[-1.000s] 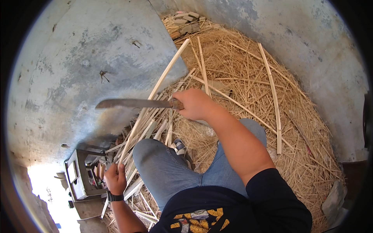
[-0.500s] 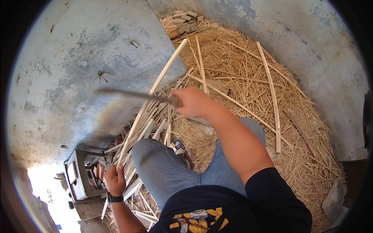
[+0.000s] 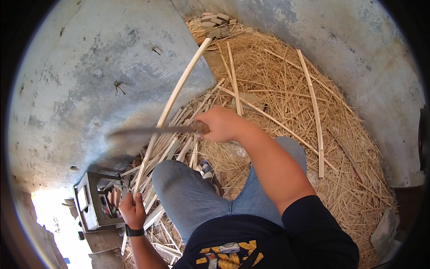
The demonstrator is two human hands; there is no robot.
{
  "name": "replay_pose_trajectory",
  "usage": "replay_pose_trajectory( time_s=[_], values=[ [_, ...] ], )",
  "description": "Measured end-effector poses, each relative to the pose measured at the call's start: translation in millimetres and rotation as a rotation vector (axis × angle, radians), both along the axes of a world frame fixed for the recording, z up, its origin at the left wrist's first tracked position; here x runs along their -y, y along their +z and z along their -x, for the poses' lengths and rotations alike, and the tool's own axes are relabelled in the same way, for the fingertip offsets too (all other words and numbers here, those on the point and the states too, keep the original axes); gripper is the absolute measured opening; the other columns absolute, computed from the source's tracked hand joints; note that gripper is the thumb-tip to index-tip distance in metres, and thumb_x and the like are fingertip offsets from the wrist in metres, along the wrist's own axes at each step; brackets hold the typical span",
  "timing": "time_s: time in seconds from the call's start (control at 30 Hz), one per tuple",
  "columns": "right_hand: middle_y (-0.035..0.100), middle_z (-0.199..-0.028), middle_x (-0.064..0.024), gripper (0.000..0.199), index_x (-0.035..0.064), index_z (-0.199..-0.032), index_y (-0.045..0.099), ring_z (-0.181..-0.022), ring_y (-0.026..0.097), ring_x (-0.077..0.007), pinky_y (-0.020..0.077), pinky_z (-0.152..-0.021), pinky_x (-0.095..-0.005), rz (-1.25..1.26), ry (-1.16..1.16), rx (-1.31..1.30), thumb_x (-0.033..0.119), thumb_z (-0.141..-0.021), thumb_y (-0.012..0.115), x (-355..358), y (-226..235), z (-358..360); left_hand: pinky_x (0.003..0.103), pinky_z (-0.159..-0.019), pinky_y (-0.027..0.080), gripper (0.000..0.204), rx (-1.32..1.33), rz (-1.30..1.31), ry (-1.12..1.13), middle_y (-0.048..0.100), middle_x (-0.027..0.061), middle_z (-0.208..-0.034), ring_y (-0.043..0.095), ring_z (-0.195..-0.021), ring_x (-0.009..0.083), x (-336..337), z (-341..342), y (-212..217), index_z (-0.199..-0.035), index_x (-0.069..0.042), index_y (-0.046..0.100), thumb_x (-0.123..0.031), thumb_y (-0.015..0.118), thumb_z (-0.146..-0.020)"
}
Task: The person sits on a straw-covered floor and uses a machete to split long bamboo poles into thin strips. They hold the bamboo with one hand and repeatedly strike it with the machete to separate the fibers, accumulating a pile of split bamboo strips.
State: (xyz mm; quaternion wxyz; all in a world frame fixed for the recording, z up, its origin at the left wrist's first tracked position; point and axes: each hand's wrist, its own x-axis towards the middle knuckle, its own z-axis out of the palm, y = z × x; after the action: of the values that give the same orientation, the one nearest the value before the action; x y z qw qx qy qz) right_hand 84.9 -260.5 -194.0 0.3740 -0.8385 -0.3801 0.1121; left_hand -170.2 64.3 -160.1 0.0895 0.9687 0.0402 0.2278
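My left hand (image 3: 132, 211) is closed around the lower end of a long pale split strip (image 3: 179, 85), bamboo or wood by its look, which rises away from me toward the far wall. My right hand (image 3: 218, 124) grips the handle of a long dark knife (image 3: 154, 130). Its blade, blurred by motion, points left and crosses the strip around its middle. Whether the edge touches the strip I cannot tell. Beneath the strip lies a pile of split strips (image 3: 172, 134), beside my left knee.
Straw-like shavings (image 3: 277, 94) cover the floor ahead and to the right, with loose long strips (image 3: 315, 112) lying on them. A small cabinet (image 3: 92, 204) holding odds and ends stands at lower left. Bricks (image 3: 217, 20) are stacked at the far wall. A worn grey wall (image 3: 89, 67) closes the left.
The knife has come down and nearer to me, its blade now more level. The strip's far end has shifted slightly left and away, while my left hand has dropped a little.
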Motion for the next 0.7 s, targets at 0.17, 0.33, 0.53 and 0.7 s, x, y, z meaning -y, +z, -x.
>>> replay_pose_trajectory(
  time_s=[0.17,0.33,0.53,0.7],
  values=[
    [0.074,-0.102,-0.0161,0.04,0.0068,-0.118,0.067,-0.093,0.071,-0.0309,0.0559,-0.085,-0.0431,-0.203,-0.349,-0.147,0.028,-0.084,0.075,42,-28,-43,0.038,-0.046,0.032,0.047,-0.026,0.071,0.052,0.043,0.0116,-0.052,0.039,-0.046,0.0226,-21,10,-1,-0.065,-0.003,0.045,-0.03,0.066,-0.098],
    [0.073,-0.099,-0.0161,0.036,0.0101,-0.116,0.068,-0.091,0.071,-0.0325,0.056,-0.083,-0.044,-0.244,-0.436,-0.083,0.028,-0.085,0.073,31,-27,-34,0.039,-0.047,0.03,0.043,-0.028,0.048,0.012,0.042,0.012,-0.052,0.038,-0.045,0.0235,-4,1,5,-0.066,-0.002,0.047,-0.027,0.066,-0.097],
    [0.073,-0.098,-0.0173,0.036,0.0079,-0.114,0.068,-0.093,0.07,-0.0316,0.0553,-0.084,-0.0433,0.123,-0.102,0.128,0.028,-0.084,0.075,-1,1,0,0.04,-0.047,0.031,0.044,-0.038,-0.029,0.047,0.043,0.0127,-0.054,0.04,-0.047,0.026,0,-7,5,-0.066,-0.003,0.047,-0.029,0.071,-0.092],
    [0.071,-0.1,-0.0183,0.034,0.0096,-0.112,0.068,-0.098,0.068,-0.0366,0.0546,-0.086,-0.0454,-0.242,-0.468,-0.088,0.029,-0.084,0.072,33,-27,-44,0.04,-0.047,0.032,0.038,0.022,-0.007,0.026,0.043,0.0124,-0.054,0.04,-0.047,0.0268,-8,-2,4,-0.069,-0.004,0.05,-0.027,0.072,-0.09]
  ],
)
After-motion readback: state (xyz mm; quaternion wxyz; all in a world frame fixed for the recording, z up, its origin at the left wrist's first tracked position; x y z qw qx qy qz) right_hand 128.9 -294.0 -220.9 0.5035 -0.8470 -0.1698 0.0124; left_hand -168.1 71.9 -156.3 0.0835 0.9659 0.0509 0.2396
